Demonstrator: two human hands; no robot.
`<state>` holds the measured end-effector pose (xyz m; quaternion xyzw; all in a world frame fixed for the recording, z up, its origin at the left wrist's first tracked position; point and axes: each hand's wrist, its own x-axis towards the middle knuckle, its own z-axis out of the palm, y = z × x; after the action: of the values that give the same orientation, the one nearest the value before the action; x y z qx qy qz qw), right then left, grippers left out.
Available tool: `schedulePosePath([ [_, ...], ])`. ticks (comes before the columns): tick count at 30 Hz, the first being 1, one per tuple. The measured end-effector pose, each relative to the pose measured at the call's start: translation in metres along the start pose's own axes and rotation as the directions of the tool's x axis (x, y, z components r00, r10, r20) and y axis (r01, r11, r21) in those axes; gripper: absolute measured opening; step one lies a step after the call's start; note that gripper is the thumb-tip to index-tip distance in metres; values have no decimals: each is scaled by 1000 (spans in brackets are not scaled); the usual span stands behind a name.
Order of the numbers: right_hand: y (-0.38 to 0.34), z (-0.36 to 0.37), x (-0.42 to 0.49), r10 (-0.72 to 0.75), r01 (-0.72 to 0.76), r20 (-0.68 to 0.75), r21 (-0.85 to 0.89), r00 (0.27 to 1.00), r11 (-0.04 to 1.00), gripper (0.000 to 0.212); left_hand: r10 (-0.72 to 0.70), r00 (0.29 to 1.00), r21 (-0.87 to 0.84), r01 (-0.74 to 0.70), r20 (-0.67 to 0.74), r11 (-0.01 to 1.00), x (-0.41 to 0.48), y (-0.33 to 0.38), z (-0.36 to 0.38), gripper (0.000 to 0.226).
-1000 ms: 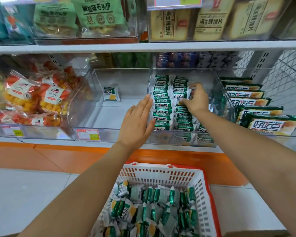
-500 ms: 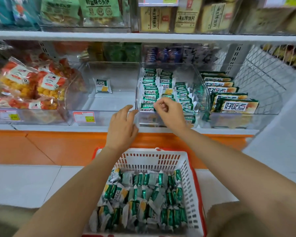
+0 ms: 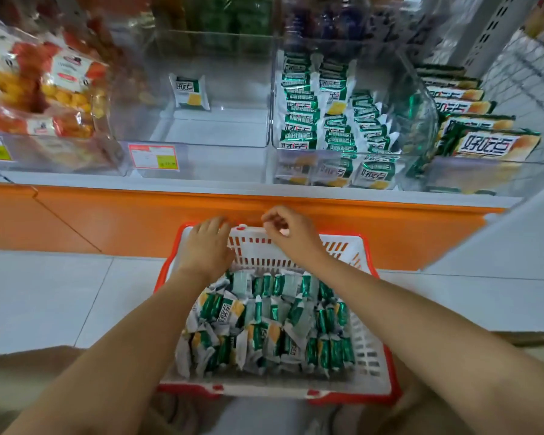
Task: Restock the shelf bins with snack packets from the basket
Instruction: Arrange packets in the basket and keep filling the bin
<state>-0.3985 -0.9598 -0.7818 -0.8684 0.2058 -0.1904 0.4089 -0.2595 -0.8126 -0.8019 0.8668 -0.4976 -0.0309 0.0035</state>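
A white basket with a red rim (image 3: pixel 371 346) stands on the floor below me, holding several green and white snack packets (image 3: pixel 264 321). My left hand (image 3: pixel 206 249) hovers over the basket's far left corner with fingers straight and nothing in it. My right hand (image 3: pixel 291 233) is over the far rim, fingers loosely curled, holding nothing. On the shelf, a clear bin (image 3: pixel 421 102) holds rows of the same packets (image 3: pixel 299 105). The clear bin (image 3: pixel 201 158) to its left holds a single packet (image 3: pixel 188 92).
Red and yellow snack bags (image 3: pixel 44 89) fill the bin at the left. Larger green boxed packs (image 3: pixel 484 142) stand at the right. An orange panel (image 3: pixel 139 221) runs under the shelf edge. Pale floor tiles (image 3: pixel 60 293) lie on both sides of the basket.
Both hands have drawn back from the shelf bin and come down over the basket's far rim. The view has tilted downward toward the basket.
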Motion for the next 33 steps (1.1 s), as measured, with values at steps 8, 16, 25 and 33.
schedulePosePath([
  [8,71,69,4,255,-224,325,-131,911,966,25,-56,998,-63,57,9,996,5,-40,45,70],
  [16,107,130,9,495,-391,515,-303,700,869,19,-46,996,-88,39,-82,995,1,-47,70,73],
  [25,116,163,6,600,-650,532,-117,597,751,52,-96,990,-99,86,-106,991,-1,-44,82,74],
  [33,122,165,0,645,-767,515,40,565,640,54,-112,987,-103,101,-112,990,-1,-43,86,75],
])
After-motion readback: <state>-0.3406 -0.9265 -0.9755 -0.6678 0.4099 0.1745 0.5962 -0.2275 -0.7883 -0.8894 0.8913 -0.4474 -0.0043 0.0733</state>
